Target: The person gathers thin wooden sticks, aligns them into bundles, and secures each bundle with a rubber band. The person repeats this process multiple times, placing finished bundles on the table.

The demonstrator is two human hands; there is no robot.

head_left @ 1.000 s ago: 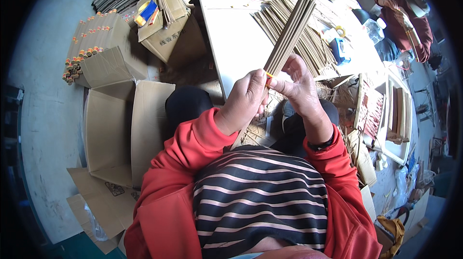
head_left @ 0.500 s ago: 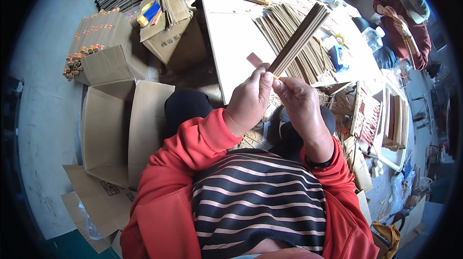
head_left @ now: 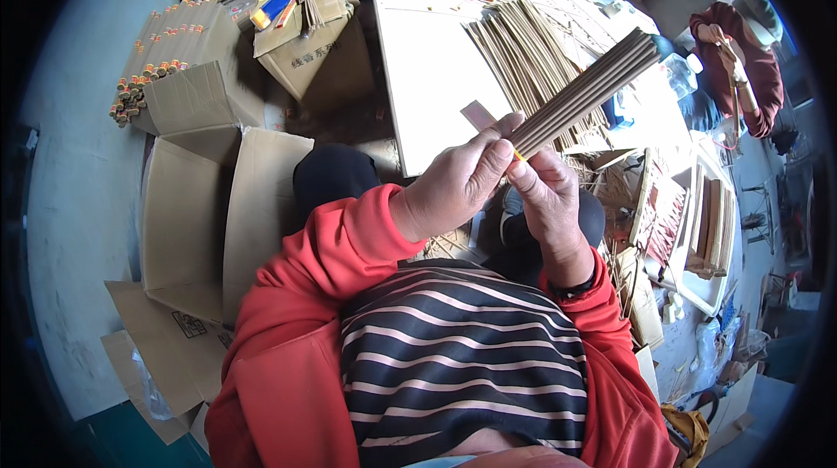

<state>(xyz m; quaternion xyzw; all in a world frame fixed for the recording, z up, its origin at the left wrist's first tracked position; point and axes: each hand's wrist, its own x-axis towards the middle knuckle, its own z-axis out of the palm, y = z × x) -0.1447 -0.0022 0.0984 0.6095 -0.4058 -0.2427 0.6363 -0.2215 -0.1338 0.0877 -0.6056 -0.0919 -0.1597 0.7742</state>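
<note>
Both my hands hold a bundle of brown incense sticks (head_left: 586, 91) near its lower end, where a thin yellow-orange band shows. The bundle tilts up to the right. My left hand (head_left: 460, 178) is closed, thumb pressed on the banded end. My right hand (head_left: 551, 202) pinches the same end from below right; some of its fingers are hidden. A small pinkish card (head_left: 478, 116) sticks out past my left fingers; I cannot tell whether they grip it. Beyond the bundle, many loose incense sticks (head_left: 514, 49) lie on the white table (head_left: 423, 67).
On the left, an open cardboard box (head_left: 185, 232) stands near banded incense bundles (head_left: 170, 45) and a carton (head_left: 323, 62) bearing a blue-and-yellow packet (head_left: 277, 4). A white tray (head_left: 711, 292) holds sticks at right. Another person (head_left: 745, 75) handles sticks at the far right.
The bundle has swung down to the right, its far end now lower and farther right. My hands have shifted slightly right and down, and the pinkish card has moved along with the left one.
</note>
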